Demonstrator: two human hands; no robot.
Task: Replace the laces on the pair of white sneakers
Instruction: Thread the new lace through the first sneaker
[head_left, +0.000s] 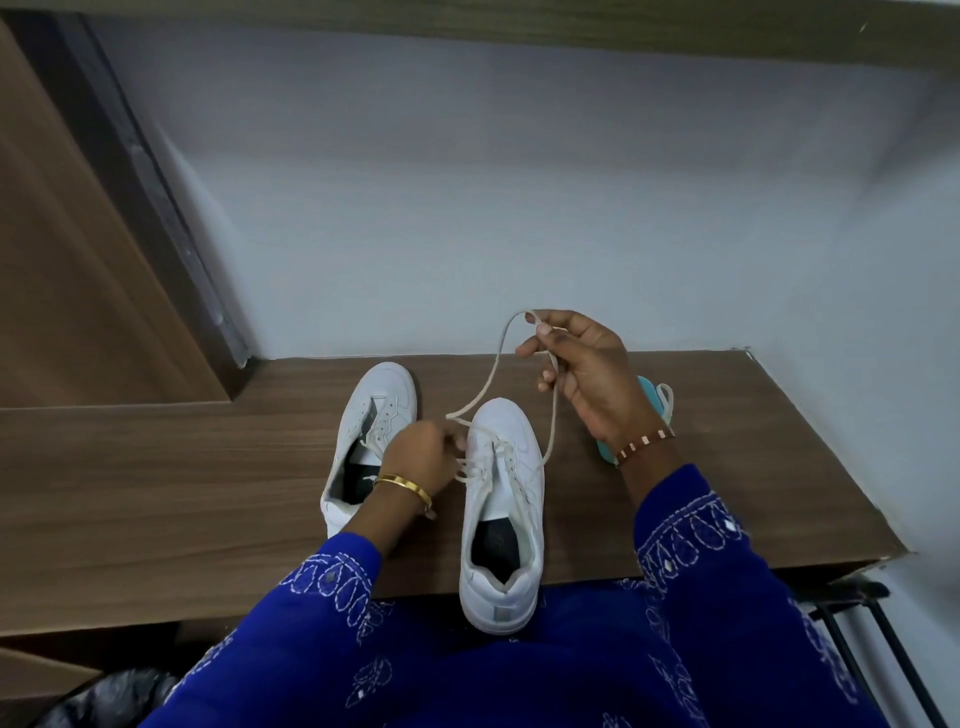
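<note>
Both hands (587, 374) (423, 452) pinch lace (491, 379) threaded through right sneaker (501, 514)

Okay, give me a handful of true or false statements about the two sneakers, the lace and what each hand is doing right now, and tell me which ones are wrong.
1. The right hand holds a loop of the lace raised above the table. True.
2. The left hand rests flat on the table, away from both shoes. False: it works at the lacing of the right sneaker.
3. The left sneaker stands on the table beside the other, toe pointing away from the person. True.
4. The right sneaker's heel overhangs the near table edge. True.
5. A red object lies behind the right wrist. False: the partly hidden object is teal.
</note>
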